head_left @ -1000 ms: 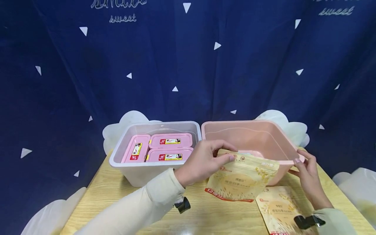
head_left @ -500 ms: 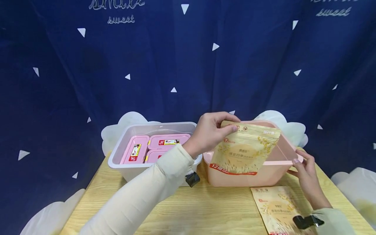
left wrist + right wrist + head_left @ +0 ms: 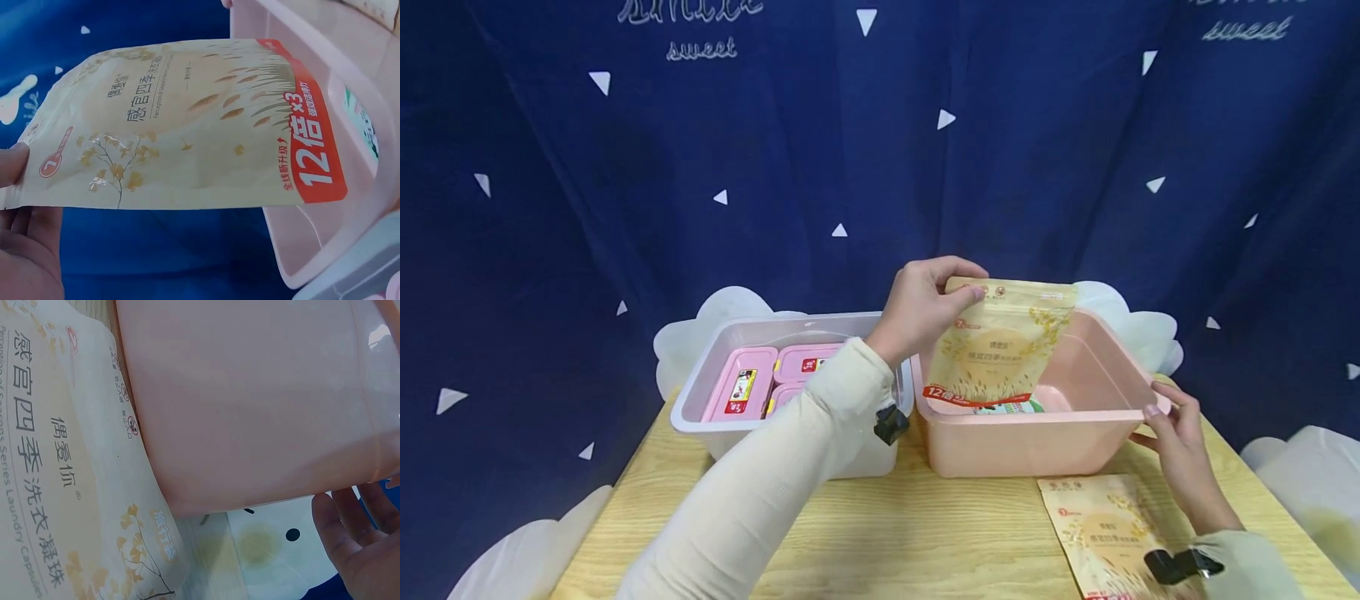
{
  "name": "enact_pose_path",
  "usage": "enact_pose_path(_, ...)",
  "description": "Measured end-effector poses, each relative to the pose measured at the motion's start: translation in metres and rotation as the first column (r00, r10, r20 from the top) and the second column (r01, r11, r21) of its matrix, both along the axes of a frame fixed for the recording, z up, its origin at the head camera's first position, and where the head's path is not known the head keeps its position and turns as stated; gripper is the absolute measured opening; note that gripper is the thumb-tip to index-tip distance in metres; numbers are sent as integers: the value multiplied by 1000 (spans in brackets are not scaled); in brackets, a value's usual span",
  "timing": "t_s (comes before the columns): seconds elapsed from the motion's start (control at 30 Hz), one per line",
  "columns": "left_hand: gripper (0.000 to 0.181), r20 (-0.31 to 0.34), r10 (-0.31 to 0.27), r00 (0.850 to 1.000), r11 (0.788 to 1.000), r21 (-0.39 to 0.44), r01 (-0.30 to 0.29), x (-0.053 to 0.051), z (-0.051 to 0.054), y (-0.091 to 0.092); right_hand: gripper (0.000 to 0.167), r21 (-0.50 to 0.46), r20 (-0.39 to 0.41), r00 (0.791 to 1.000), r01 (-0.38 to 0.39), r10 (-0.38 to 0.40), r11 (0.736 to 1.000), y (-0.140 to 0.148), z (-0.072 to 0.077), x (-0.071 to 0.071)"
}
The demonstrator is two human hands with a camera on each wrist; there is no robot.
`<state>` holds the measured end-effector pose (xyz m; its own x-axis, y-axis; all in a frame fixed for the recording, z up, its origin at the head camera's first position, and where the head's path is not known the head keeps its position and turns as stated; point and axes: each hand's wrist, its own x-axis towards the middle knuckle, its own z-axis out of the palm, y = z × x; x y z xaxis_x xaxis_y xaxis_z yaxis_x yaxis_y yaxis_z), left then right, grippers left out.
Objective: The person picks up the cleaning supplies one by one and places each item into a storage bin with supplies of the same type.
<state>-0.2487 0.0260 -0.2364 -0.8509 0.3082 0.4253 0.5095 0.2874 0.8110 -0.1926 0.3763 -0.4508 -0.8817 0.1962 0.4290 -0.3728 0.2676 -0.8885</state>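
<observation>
My left hand (image 3: 917, 304) pinches a cream laundry capsule pouch (image 3: 996, 354) by its top edge. The pouch hangs over the pink plastic bin (image 3: 1000, 447), its red lower band towards the bin's inside. In the left wrist view the pouch (image 3: 181, 125) looks flat, with thumb and fingers on one end. My right hand (image 3: 1187, 462) grips the bin's rim at the front right corner; the right wrist view shows its fingers (image 3: 331, 525) at the bin's edge. A second laundry capsule pouch (image 3: 1105, 533) lies on the table before the bin, partly behind the right wrist.
A green-and-white packet (image 3: 1015, 407) lies inside the pink bin, mostly hidden by the hanging pouch. To the left stands a grey-white bin (image 3: 797, 327) with pink lidded boxes (image 3: 745, 382). The wooden table (image 3: 880, 533) meets a dark blue curtain (image 3: 790, 142) behind.
My left hand has raised the pouch from in front of the pink bin to above its opening, moving up and away from me. My right hand keeps its hold on the rim.
</observation>
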Motion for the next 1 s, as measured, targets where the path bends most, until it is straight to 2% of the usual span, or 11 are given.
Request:
enact_pose_path(0.27,15,-4,40,999,999,-18,-40,-12,-2,-1,41,-10,-15,1000,-1,1,1000,-2,-1,0)
enact_pose_path(0.47,14,51,55,997,998,17,-56,-23,-10,7,40,-34,-25,1000,-14,13,999,0,-3,-1)
enact_pose_path(0.67,13,121,86,989,996,25,-89,-33,-22,15,40,-21,5,1000,-9,9,1000,1,-3,-1)
enact_pose_path(0.87,12,169,83,982,994,51,-92,-40,-35,25,40,-54,-18,1000,-23,22,998,0,-3,1)
enact_pose_path(1.0,13,235,84,968,992,71,-103,-40,-43,32,40,-53,-16,1000,-17,17,998,-1,-1,2)
